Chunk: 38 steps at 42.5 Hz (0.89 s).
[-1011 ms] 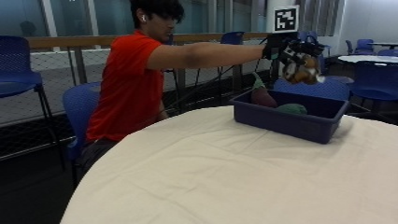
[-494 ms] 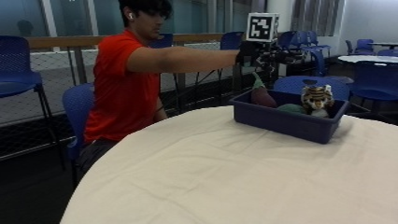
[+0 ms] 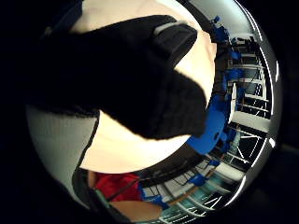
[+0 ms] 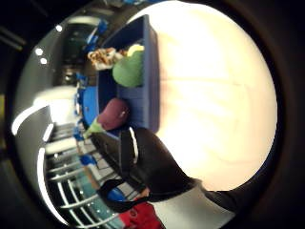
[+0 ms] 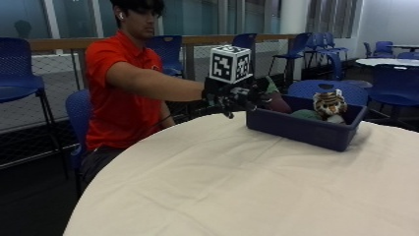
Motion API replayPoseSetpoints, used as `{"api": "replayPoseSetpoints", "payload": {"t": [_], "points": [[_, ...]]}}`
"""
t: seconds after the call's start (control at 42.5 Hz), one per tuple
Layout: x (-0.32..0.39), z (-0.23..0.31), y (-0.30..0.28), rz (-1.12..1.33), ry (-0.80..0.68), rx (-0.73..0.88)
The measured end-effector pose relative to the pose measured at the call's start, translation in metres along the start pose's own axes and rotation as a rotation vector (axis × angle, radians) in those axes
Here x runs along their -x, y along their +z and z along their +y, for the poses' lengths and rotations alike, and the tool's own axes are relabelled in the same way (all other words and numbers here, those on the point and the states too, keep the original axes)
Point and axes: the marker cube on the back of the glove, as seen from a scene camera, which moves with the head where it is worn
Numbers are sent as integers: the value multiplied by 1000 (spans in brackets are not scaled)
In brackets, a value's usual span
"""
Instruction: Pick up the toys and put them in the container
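Presently, the gloved right hand is held above the table edge, just beside the near end of the blue container, with the arm extended from the seated person. Nothing is seen between its fingers; in the outside view they appear loosely curled and hanging downward, and no toy is held. In the little finger side palm view a black gloved finger is shown across the lens with only pale tablecloth behind it, which is consistent with an empty hand.

The container is positioned on the far side of the round table, within reach of the outstretched arm. Three toys are contained in it. A striped tiger plush is seated upright against the far end, its head above the rim. A green plush is lodged in the middle, and a dark purple eggplant-like plush is placed at the end nearest the hand, its green stem directed toward the wall.

No toy is seen on the visible white tablecloth. From this arrangement it is judged that the placing work is largely or wholly done, and that the hand is positioned clear of the container rim because nothing remains to be released.
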Motion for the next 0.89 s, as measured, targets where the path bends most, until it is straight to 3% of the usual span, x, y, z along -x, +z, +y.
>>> {"api": "replayPoseSetpoints", "payload": {"t": [0.47,0.894], "points": [[-95,73,77,11,69,12],[-128,115,52,12,93,-31]]}}
